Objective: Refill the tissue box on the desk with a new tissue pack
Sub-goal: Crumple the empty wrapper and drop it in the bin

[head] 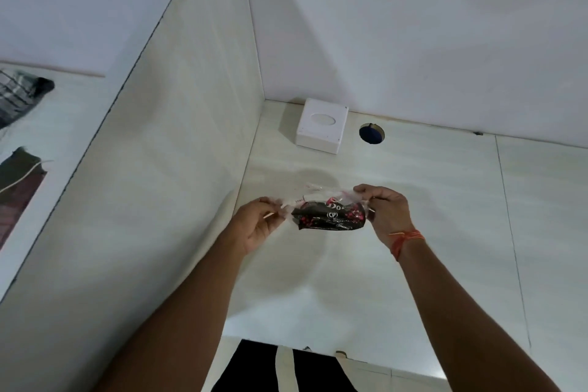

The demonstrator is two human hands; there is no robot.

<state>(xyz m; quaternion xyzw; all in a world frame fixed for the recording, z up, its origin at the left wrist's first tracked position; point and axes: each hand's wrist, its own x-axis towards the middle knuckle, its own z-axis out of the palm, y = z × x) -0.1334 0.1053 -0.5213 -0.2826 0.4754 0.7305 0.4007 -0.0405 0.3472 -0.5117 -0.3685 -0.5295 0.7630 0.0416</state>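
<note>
A white square tissue box (321, 126) with an oval slot on top stands at the back of the desk (413, 216), close to the corner. In front of it, above the desk, I hold a tissue pack (329, 215) in a clear wrapper with a black, red-dotted printed part. My left hand (257, 224) pinches the wrapper's left end. My right hand (386, 210), with an orange thread on the wrist, pinches its right end. The pack hangs stretched between both hands.
A round cable hole (371, 133) opens in the desk just right of the box. A tall pale partition (178, 169) walls the desk's left side. Beyond it lie dark folded cloths (22, 95). The desk's front edge is near my body.
</note>
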